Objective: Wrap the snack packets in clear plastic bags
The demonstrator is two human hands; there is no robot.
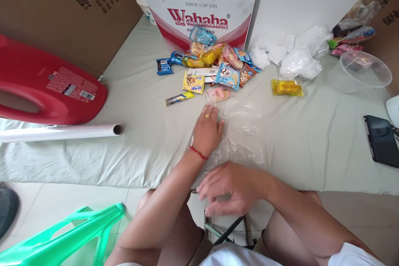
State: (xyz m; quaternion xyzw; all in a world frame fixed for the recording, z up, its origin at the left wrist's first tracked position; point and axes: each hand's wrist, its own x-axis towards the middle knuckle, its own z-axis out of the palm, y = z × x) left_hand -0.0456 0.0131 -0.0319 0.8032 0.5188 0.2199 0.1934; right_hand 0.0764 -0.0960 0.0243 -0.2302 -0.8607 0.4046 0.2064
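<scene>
A clear plastic bag (pixel 243 133) lies flattened on the cloth-covered surface in front of me. My left hand (pixel 208 129) rests palm down on the bag's left side, fingers stretched out. Above the front edge hovers my right hand (pixel 232 189), slightly blurred, its fingers apart and nothing visible in them. Just beyond my left fingertips is a pile of small wrapped snacks, with a blue packet (pixel 228 75), a yellow cookie packet (pixel 193 82) and a pink-labelled wrapped snack (pixel 220 93) at its near side. A thin yellow-and-black stick packet (pixel 179 99) lies left of them.
A Wahaha carton (pixel 202 4) stands behind the snacks. To the left are a red jug (pixel 52 83) and a white tube (pixel 62 133). Crumpled clear bags (pixel 301 62), a yellow wrapped snack (pixel 286 87), a clear tub (pixel 352 75) and a phone (pixel 382 139) are at right.
</scene>
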